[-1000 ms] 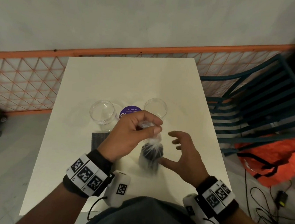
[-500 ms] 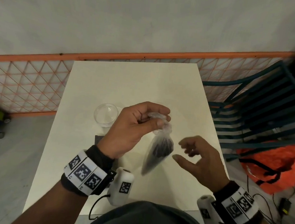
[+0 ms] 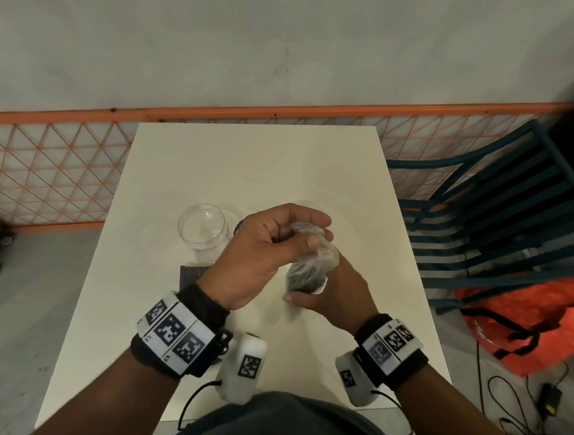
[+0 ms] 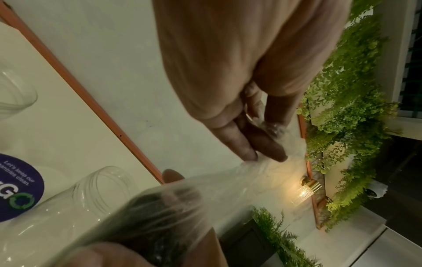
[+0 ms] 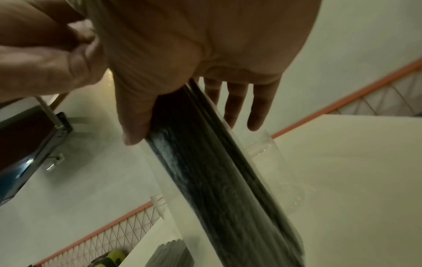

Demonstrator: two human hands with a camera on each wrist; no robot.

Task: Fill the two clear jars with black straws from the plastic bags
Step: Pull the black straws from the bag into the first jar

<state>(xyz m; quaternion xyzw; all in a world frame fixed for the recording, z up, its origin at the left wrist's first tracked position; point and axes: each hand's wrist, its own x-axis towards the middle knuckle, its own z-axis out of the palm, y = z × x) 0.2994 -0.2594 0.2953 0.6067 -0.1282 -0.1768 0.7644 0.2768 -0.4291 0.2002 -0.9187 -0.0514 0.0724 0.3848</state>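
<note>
A clear plastic bag of black straws [image 3: 305, 270] hangs tilted above the white table [image 3: 248, 166]. My left hand [image 3: 312, 233] pinches its twisted top. My right hand [image 3: 307, 296] holds its lower part, thumb [image 5: 137, 117] in front and fingers [image 5: 239, 104] behind the bag of straws [image 5: 217, 180]. One empty clear jar [image 3: 204, 226] stands open to the left of my hands. The second jar [image 3: 305, 203] is mostly hidden behind my left hand; the left wrist view shows this jar [image 4: 98, 189] just beyond the bag [image 4: 182, 207].
A second bag of black straws [image 3: 192, 273] lies on the table under my left wrist. A purple round sticker [image 3: 238, 225] sits between the jars. An orange mesh fence [image 3: 42, 170] runs behind the table, with a dark blue slatted chair [image 3: 484, 226] and an orange bag [image 3: 528, 322] at the right.
My left hand has lifted the bag off the table and towards me. My right hand, open beside it before, now grips its lower part.
</note>
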